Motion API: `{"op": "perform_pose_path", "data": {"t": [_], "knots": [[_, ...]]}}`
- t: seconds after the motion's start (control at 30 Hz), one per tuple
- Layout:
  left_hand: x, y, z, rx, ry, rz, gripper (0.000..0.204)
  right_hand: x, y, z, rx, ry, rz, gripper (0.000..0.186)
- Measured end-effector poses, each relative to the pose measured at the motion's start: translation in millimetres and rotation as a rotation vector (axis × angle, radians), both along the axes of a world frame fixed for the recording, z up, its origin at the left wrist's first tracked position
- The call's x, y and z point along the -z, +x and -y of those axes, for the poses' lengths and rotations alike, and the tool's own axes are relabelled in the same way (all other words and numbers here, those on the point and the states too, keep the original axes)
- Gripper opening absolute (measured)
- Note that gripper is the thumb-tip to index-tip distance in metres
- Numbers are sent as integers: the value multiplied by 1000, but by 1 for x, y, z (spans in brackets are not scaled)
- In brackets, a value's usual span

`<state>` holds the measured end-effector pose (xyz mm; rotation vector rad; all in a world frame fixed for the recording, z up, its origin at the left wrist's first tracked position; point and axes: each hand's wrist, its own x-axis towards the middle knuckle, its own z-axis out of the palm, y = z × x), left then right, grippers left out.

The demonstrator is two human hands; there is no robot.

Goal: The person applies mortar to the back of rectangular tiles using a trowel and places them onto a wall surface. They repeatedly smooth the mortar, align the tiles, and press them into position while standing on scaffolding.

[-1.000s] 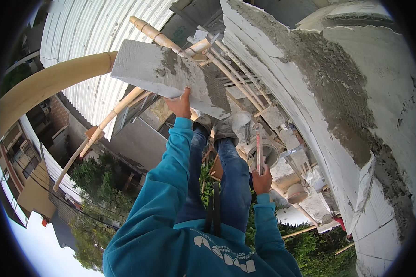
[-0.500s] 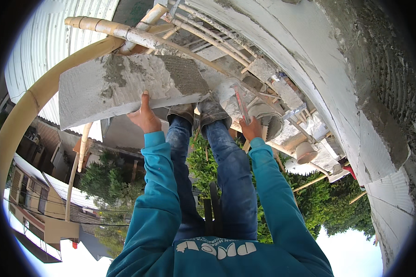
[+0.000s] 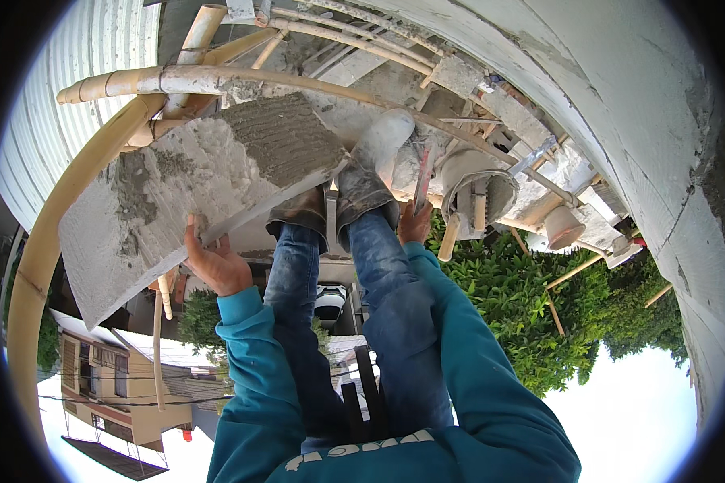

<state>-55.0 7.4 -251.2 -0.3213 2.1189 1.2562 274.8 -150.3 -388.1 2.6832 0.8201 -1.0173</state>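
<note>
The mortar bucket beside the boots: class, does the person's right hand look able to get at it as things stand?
Probably yes: the right hand, gripping a trowel, is right beside the mortar bucket, with nothing between them.

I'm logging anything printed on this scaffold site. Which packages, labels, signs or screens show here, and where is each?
No packages, signs or screens show.
Only printed thing: white lettering across the teal sweatshirt, bottom centre, upside down in the view.
The left hand holds an unmarked grey mortar-smeared block; the right hand grips a red-handled tool.
</note>
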Motion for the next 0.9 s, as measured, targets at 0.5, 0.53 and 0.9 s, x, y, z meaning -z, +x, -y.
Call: {"op": "perform_pose_path", "data": {"t": [0.5, 0.53, 0.9], "knots": [[-5, 14, -1, 51, 39, -31, 47, 45, 33, 20, -42, 70, -284, 42], [-5, 15, 2, 29, 47, -38, 49, 15, 32, 2, 20, 132, -273, 38], [-6, 21, 0, 30, 51, -42, 54, -3, 163, 28, -16, -158, 538, 59]]}}
